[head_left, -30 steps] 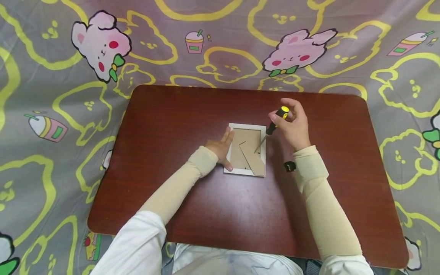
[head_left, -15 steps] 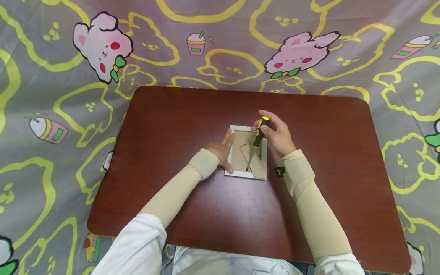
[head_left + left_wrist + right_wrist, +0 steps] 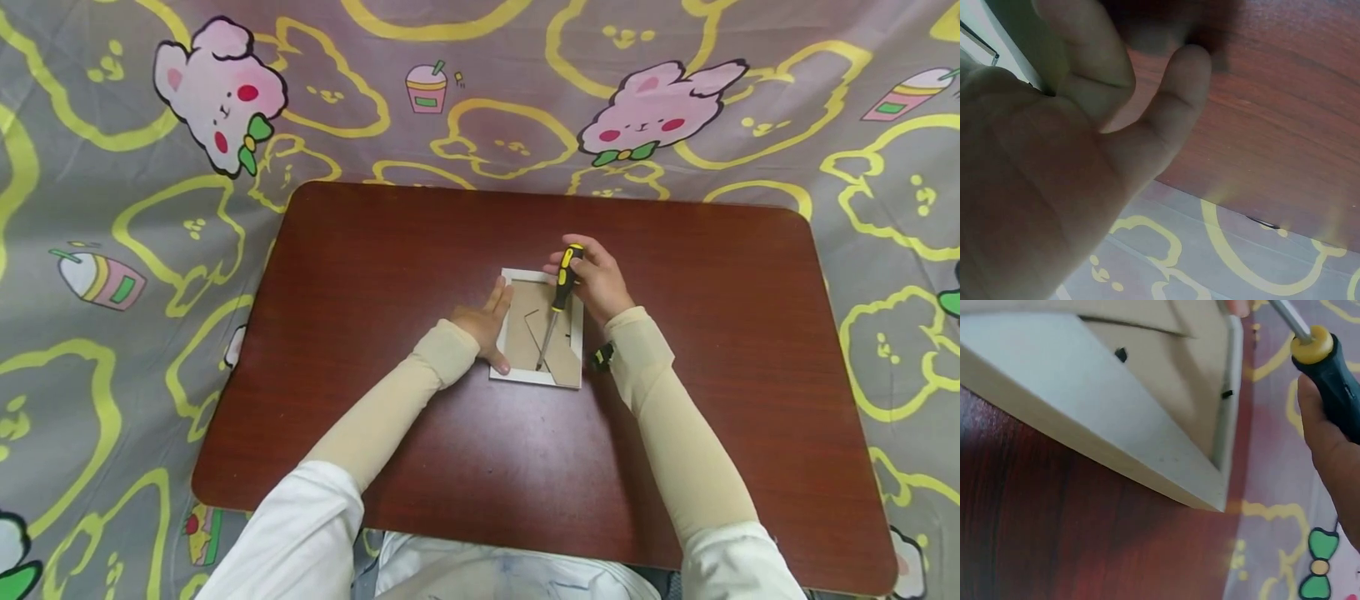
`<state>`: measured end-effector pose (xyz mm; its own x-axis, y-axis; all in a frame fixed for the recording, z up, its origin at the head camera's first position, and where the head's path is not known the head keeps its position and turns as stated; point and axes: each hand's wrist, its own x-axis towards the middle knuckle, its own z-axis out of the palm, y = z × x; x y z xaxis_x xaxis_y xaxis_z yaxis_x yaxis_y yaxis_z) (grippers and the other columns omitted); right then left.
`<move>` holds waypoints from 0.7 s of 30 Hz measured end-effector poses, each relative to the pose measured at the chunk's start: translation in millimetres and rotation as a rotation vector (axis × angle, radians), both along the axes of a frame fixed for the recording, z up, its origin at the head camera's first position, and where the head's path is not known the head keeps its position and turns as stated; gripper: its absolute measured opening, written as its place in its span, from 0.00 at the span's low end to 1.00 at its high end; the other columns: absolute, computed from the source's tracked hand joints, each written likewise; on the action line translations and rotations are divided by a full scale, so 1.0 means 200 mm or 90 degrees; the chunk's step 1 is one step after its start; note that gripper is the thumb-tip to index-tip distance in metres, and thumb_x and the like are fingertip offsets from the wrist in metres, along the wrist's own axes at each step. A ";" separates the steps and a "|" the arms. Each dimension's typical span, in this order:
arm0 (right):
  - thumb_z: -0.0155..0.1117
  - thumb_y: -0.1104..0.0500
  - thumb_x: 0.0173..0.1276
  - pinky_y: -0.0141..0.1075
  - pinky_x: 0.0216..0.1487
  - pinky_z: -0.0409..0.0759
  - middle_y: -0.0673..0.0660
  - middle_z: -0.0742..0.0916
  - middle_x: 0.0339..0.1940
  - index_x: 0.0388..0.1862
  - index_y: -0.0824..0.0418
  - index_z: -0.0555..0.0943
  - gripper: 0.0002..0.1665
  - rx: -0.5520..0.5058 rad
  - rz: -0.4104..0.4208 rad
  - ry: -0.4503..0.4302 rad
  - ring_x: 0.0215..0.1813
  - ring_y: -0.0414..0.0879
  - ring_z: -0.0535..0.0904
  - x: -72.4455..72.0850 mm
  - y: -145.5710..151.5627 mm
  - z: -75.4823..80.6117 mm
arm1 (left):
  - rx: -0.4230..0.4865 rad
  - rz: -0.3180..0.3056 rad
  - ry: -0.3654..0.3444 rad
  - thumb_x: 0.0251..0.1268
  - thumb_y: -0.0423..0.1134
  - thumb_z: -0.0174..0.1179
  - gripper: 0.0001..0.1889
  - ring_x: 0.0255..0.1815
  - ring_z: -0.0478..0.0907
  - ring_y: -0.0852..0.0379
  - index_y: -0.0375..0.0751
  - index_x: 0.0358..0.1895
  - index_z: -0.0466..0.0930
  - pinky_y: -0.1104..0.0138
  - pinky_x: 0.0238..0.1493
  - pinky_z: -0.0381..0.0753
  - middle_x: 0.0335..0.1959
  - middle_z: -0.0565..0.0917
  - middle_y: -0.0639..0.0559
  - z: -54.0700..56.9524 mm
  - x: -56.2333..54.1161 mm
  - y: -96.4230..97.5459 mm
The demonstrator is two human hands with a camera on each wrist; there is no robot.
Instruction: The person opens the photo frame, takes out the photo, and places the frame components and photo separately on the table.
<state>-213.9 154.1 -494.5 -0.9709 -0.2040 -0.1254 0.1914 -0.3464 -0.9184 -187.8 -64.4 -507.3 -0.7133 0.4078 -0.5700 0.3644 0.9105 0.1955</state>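
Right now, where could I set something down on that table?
Bare table: left of the left arm, right of the right arm, between frame and far edge. Crowded: the frame, with left hand, right hand and screwdriver.

I grip a screwdriver (image 3: 557, 303) with a smooth, plastic-looking handle (image 3: 1336, 378) and a shiny metal shaft (image 3: 1291, 319). My frame (image 3: 1091, 387) looks smooth, its backing (image 3: 534, 296) matt and card-like. Past the glossy, wood-grained worktop's (image 3: 375, 267) far edge hangs creased cloth (image 3: 510, 71).
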 end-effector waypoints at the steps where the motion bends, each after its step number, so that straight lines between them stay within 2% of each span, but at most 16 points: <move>1: 0.39 0.71 0.80 0.59 0.62 0.72 0.71 0.79 0.54 0.62 0.59 0.73 0.20 0.003 0.005 -0.009 0.54 0.60 0.83 -0.01 -0.01 -0.01 | 0.000 0.001 -0.001 0.34 0.65 0.79 0.81 0.72 0.67 0.48 0.44 0.81 0.22 0.45 0.62 0.70 0.81 0.23 0.45 0.00 0.00 0.00; 7: 0.37 0.69 0.82 0.61 0.61 0.73 0.72 0.78 0.55 0.63 0.57 0.72 0.20 0.030 0.031 -0.048 0.50 0.58 0.85 -0.06 -0.04 -0.05 | 0.017 0.008 0.004 0.35 0.63 0.79 0.80 0.71 0.68 0.46 0.43 0.81 0.24 0.43 0.63 0.69 0.81 0.25 0.44 0.02 0.02 0.00; 11: 0.37 0.68 0.81 0.59 0.55 0.78 0.69 0.80 0.51 0.62 0.56 0.72 0.20 0.037 0.035 -0.043 0.46 0.58 0.87 -0.05 -0.06 -0.04 | 0.008 0.004 0.008 0.36 0.64 0.78 0.79 0.71 0.68 0.47 0.43 0.81 0.23 0.45 0.61 0.71 0.81 0.25 0.44 0.03 0.02 0.00; 14: 0.36 0.69 0.79 0.53 0.46 0.85 0.69 0.80 0.46 0.60 0.57 0.72 0.20 0.040 0.015 -0.018 0.39 0.57 0.88 -0.02 -0.07 -0.02 | 0.004 -0.001 0.012 0.36 0.64 0.78 0.79 0.72 0.68 0.48 0.42 0.81 0.24 0.45 0.61 0.71 0.81 0.25 0.43 0.03 0.02 0.00; 17: 0.36 0.69 0.75 0.49 0.37 0.87 0.67 0.81 0.39 0.58 0.60 0.71 0.19 0.051 -0.010 0.015 0.31 0.55 0.87 0.04 -0.08 0.02 | 0.002 -0.004 0.013 0.36 0.64 0.78 0.79 0.71 0.69 0.48 0.42 0.81 0.24 0.47 0.58 0.73 0.82 0.25 0.44 0.03 0.02 0.00; 21: 0.37 0.68 0.72 0.51 0.35 0.86 0.65 0.81 0.33 0.57 0.61 0.69 0.18 0.066 -0.021 0.064 0.28 0.54 0.85 0.12 -0.08 0.07 | -0.006 -0.003 0.005 0.37 0.65 0.77 0.79 0.70 0.69 0.45 0.42 0.81 0.23 0.48 0.59 0.73 0.81 0.23 0.45 0.04 0.01 0.00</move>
